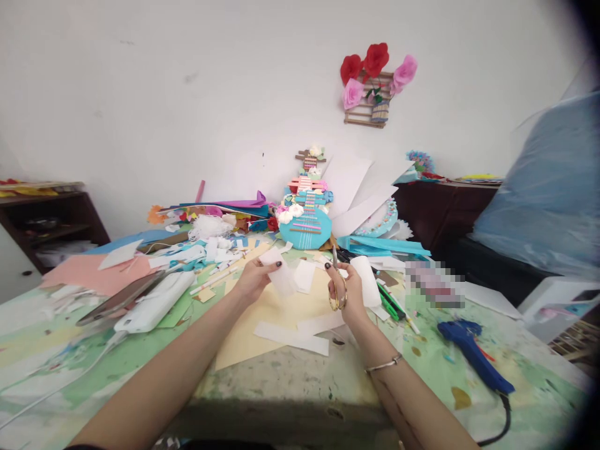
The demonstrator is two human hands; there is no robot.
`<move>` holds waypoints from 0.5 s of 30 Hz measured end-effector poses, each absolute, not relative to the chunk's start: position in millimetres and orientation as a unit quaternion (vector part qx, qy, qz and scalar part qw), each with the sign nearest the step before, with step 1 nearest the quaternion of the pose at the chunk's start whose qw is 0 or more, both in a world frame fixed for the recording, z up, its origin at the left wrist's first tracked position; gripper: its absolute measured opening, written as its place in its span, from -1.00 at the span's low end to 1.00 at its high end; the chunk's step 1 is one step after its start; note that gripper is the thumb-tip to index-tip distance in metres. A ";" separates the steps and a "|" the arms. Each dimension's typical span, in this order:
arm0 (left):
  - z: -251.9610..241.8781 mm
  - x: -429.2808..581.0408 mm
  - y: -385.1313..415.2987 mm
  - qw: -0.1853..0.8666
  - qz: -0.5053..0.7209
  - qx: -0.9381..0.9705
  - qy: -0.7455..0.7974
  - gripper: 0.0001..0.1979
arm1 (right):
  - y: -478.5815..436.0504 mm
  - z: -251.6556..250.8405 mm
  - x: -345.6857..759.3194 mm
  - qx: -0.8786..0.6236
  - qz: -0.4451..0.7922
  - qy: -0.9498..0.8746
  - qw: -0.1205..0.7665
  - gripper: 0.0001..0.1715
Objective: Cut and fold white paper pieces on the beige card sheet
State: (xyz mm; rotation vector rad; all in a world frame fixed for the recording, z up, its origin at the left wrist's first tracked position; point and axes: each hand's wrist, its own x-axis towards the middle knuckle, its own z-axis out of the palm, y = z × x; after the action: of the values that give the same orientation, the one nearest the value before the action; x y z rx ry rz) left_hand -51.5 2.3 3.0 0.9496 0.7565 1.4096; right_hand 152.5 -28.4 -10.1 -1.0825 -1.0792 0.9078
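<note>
My left hand [254,279] pinches a piece of thin white paper [280,280] between thumb and fingers above the table's middle. To its right, my right hand [345,290] is closed on a pair of scissors [334,261], gold handles in the palm and blades pointing up and away. The scissors and the held paper are apart. Beneath the hands lies a cream paper sheet [253,322], with white paper strips [291,338] on its near part and a small white piece [304,276] between the hands. A white paper roll [366,281] stands just beyond my right hand.
A blue glue gun [475,356] with a black cord lies at the right. A white power bank [154,303] with a cable sits at the left, near pink paper [98,272]. Blue guitar-shaped paper crafts [305,226] stand at the back. Green pens [390,303] lie right of centre.
</note>
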 end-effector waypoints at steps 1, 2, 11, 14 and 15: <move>1.1 -54.8 5.9 0.580 0.601 0.422 0.351 -0.65 | -24.1 -12.0 157.9 -0.510 0.382 -0.469 0.612 -0.56; -1.1 -57.2 9.0 0.565 0.588 0.439 0.377 -0.62 | -20.4 -14.0 162.8 -0.546 0.365 -0.477 0.584 -0.61; -4.5 -38.3 41.8 0.520 0.485 0.544 0.445 -0.51 | -15.8 -18.5 170.1 -0.716 0.078 -0.618 0.314 -0.69; 0.7 -21.8 63.3 0.507 0.463 0.572 0.448 -0.54 | -16.6 -18.3 169.2 -0.719 0.073 -0.624 0.297 -0.66; 1.9 -15.9 70.4 0.497 0.457 0.584 0.451 -0.56 | -16.8 -18.3 169.3 -0.718 0.072 -0.626 0.296 -0.66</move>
State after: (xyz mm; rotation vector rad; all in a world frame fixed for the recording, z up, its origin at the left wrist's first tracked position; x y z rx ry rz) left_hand -15.9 70.4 1.9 1.4146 1.0916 1.1071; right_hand 169.3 -16.8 -18.3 -1.9088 -1.6657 0.1915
